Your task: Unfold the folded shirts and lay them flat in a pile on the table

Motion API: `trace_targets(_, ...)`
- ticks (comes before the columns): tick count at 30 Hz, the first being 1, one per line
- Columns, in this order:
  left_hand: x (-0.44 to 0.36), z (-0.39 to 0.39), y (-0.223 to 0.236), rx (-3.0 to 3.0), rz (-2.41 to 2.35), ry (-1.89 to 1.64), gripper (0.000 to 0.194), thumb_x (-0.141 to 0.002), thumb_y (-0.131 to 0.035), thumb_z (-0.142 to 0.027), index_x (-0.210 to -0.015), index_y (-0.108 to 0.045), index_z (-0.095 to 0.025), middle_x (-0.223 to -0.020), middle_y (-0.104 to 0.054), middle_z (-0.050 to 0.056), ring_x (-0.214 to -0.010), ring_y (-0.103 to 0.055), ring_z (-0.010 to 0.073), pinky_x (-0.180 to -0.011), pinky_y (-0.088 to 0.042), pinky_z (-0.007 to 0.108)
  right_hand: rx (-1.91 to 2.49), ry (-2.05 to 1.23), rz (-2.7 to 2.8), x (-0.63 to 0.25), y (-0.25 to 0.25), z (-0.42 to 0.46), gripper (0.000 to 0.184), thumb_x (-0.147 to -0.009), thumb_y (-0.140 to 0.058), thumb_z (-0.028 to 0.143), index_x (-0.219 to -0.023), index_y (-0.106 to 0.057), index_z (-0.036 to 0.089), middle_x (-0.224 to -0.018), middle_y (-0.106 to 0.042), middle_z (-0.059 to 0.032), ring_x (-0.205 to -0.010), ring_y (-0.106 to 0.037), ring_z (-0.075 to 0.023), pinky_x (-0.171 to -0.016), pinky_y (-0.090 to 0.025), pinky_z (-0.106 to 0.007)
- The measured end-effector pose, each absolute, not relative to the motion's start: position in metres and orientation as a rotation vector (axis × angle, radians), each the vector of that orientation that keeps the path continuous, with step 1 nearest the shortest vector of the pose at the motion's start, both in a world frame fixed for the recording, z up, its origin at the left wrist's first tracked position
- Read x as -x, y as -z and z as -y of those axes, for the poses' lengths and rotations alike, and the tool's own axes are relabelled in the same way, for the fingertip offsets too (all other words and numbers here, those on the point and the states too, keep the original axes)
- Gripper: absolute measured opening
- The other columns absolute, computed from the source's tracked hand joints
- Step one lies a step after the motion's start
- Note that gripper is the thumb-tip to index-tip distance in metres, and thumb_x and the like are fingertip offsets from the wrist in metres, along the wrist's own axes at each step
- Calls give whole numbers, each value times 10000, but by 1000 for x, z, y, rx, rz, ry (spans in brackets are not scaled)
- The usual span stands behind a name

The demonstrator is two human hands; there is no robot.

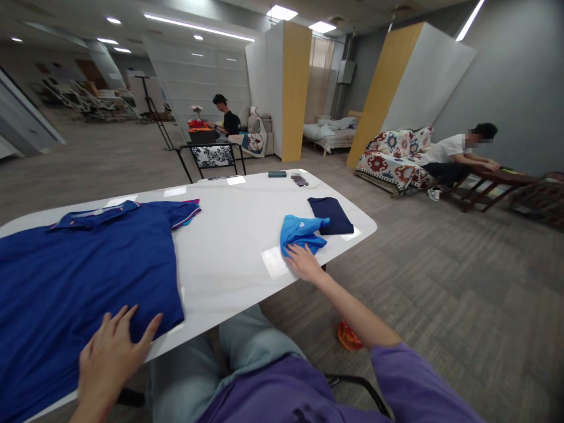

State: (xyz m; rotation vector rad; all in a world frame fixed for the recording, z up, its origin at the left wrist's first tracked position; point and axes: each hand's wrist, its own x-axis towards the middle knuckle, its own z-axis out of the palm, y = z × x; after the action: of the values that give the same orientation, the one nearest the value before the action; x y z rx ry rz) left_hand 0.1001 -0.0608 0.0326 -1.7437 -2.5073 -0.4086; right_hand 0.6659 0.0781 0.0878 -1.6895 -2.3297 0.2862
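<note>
A dark blue polo shirt [101,258] is spread over the left half of the white table [220,252], its collar toward the far side. My left hand [117,343] rests on the shirt's near edge with the fingers apart. Toward the table's right end lies a bright blue crumpled cloth [293,229]; its kind cannot be made out. My right hand [304,261] touches the near side of this cloth, fingers stretched out. Just beyond it, a folded navy garment [332,215] lies flat and partly touches the blue cloth. Pink and teal fabric shows under the polo's sleeve.
A dark green case [277,174] lies at the table's far edge. A chair [214,157] stands behind the table. An orange-red object [349,335] is on the floor at right. One person sits at the back, another on a patterned sofa [396,155] by a wooden table [502,179].
</note>
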Motion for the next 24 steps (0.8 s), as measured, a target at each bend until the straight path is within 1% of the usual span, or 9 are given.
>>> trace_targets(4, -104, 66, -39, 1737, 2335, 438, 864, -1059, -300, -777, -1677, -516, -213, -1807, -454, 114, -1745, -270, 330, -1363, -300, 514, 1049, -405, 2654, -586, -73, -31, 552, -1193, -477, 561, -1706, -550, 369, -1805, -463, -13, -1712, -361, -250, -1446, -144, -540)
trace_targets(7, -110, 72, -50, 1769, 2322, 505, 850, -1079, -359, -744, -1674, -552, -168, -1802, -454, 141, -1735, -284, 355, -1369, -289, 519, 832, -487, 2669, -558, -88, -26, 539, -1182, -484, 610, -1646, -622, 372, -1733, -567, -33, -1626, -489, -275, -1390, -304, -532)
trace_targets(9, -112, 74, -57, 1766, 2330, 547, 821, -1091, -393, -723, -1666, -575, -165, -1789, -471, 150, -1724, -307, 353, -1376, -273, 531, 970, -458, 2582, -548, -103, -40, 485, -1177, -502, 596, -1582, -675, 392, -1620, -669, -26, -1502, -601, -250, -1303, -433, -451)
trace_targets(11, -114, 77, -62, 1746, 2351, 582, 769, -1105, -431, -701, -1644, -606, -183, -1770, -499, 146, -1708, -340, 343, -1379, -254, 558, 1240, -343, 2427, -542, -116, -65, 500, -1180, -488, 555, -1608, -644, 347, -1574, -680, -70, -1450, -622, -259, -1257, -477, -428)
trace_targets(14, -115, 81, -69, 1697, 2390, 633, 691, -1107, -489, -694, -1598, -654, -237, -1744, -538, 132, -1679, -386, 356, -1371, -203, 645, 1561, -210, 2242, -538, -128, -109, 648, -1153, -496, 526, -1695, -518, 172, -1634, -569, -224, -1507, -547, -369, -1265, -457, -539)
trace_targets(16, -115, 85, -74, 1654, 2414, 664, 653, -1106, -509, -694, -1571, -679, -268, -1731, -553, 132, -1663, -406, 375, -1357, -170, 698, 1671, -207, 2240, -536, -131, -136, 673, -1111, -556, 528, -1642, -557, 114, -1605, -563, -278, -1453, -580, -419, -1191, -506, -570)
trace_targets(18, -115, 89, -78, 1610, 2426, 696, 620, -1110, -516, -680, -1543, -701, -277, -1719, -564, 143, -1651, -422, 383, -1350, -166, 710, 1745, -242, 2298, -533, -133, -156, 545, -1069, -630, 512, -1474, -697, 154, -1468, -671, -236, -1303, -679, -384, -1071, -575, -499)
trace_targets(21, -113, 94, -82, 1572, 2427, 735, 595, -1109, -531, -662, -1504, -724, -262, -1693, -589, 154, -1633, -446, 382, -1354, -188, 688, 1774, -295, 2436, -527, -136, -177, 286, -1045, -683, 444, -1179, -799, 218, -1199, -787, -133, -1112, -740, -296, -948, -585, -381)
trace_targets(24, -110, 96, -83, 1569, 2436, 752, 601, -1103, -540, -666, -1491, -732, -248, -1676, -605, 155, -1621, -460, 386, -1362, -197, 675, 1766, -293, 2529, -518, -144, -193, 266, -1058, -677, 435, -1135, -793, 208, -1179, -795, -129, -1095, -739, -277, -938, -572, -354)
